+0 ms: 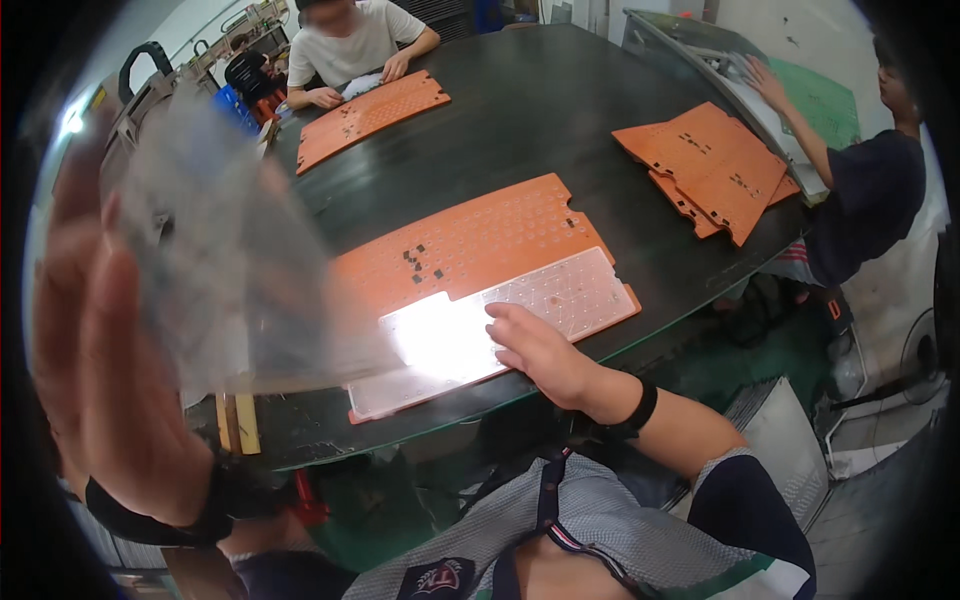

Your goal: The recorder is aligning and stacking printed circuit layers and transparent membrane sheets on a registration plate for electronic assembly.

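My left hand (95,340) is raised close to the camera and grips a clear, flexible plastic sheet (225,250) that blurs what lies behind it. My right hand (535,345) lies flat, fingers together, on a translucent white sheet with rows of small bumps (540,310). That sheet covers the near half of an orange plastic panel (470,245) with rows of holes and a few small black squares, lying on the dark oval table (560,110).
A stack of orange panels (715,170) sits at the table's right, next to a person in dark clothes touching a grey machine (700,60). Another orange panel (370,115) lies at the far end in front of a seated person in white. The floor is green.
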A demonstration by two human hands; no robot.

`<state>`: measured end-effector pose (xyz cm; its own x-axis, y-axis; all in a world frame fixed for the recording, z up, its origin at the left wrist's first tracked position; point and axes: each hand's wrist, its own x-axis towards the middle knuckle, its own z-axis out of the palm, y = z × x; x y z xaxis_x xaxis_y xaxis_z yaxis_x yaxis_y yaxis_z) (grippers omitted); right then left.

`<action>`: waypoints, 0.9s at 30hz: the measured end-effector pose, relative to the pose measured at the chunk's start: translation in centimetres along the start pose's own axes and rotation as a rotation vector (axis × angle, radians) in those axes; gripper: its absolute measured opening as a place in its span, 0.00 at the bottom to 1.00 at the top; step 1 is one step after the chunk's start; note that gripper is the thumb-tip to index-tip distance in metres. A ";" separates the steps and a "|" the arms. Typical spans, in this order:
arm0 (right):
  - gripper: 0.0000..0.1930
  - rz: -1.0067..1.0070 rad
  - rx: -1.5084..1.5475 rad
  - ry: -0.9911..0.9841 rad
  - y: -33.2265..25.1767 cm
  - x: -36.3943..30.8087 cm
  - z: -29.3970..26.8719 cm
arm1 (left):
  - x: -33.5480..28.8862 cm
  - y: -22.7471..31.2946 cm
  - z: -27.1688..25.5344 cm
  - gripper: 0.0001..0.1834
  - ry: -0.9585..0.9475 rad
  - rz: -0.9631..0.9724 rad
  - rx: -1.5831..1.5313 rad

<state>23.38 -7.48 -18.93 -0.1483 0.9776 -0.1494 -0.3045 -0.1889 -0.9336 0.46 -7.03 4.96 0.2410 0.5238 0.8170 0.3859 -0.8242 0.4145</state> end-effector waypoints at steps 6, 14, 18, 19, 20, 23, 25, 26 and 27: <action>0.24 -0.332 -0.280 0.164 2.9 3.8 -6.9 | 2.2 -3.6 2.7 0.25 0.120 0.107 -0.616; 0.07 -0.310 0.391 0.332 -3.8 5.1 -9.4 | -3.6 -8.4 2.5 0.10 0.350 -0.179 -0.736; 0.07 -0.397 -0.008 0.448 -7.6 8.4 -13.1 | -11.4 -14.5 3.2 0.04 0.439 -0.624 -0.453; 0.07 -0.397 -0.099 0.461 -7.5 9.0 -14.8 | -13.2 -16.6 4.4 0.04 0.415 -0.723 -0.403; 0.07 -0.389 -0.182 0.464 -7.1 10.0 -16.3 | -14.6 -18.1 5.3 0.05 0.374 -0.857 -0.361; 0.08 -0.302 -0.293 0.440 -6.1 12.0 -17.0 | -19.2 -23.6 7.8 0.07 0.308 -0.892 -0.055; 0.09 -0.220 -0.335 0.454 -5.4 12.2 -16.7 | -19.0 -24.5 8.4 0.08 0.254 -0.883 0.092; 0.09 -0.200 -0.350 0.461 -5.3 12.4 -16.4 | -19.0 -24.9 8.6 0.08 0.243 -0.877 0.141; 0.09 -0.180 -0.367 0.465 -5.3 12.6 -16.2 | -19.0 -25.1 8.8 0.08 0.232 -0.872 0.189</action>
<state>38.32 7.37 -21.13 0.3261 0.9449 -0.0282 0.0690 -0.0536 -0.9962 -6.01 5.65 -24.46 -0.3796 0.8700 0.3147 0.4911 -0.0989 0.8655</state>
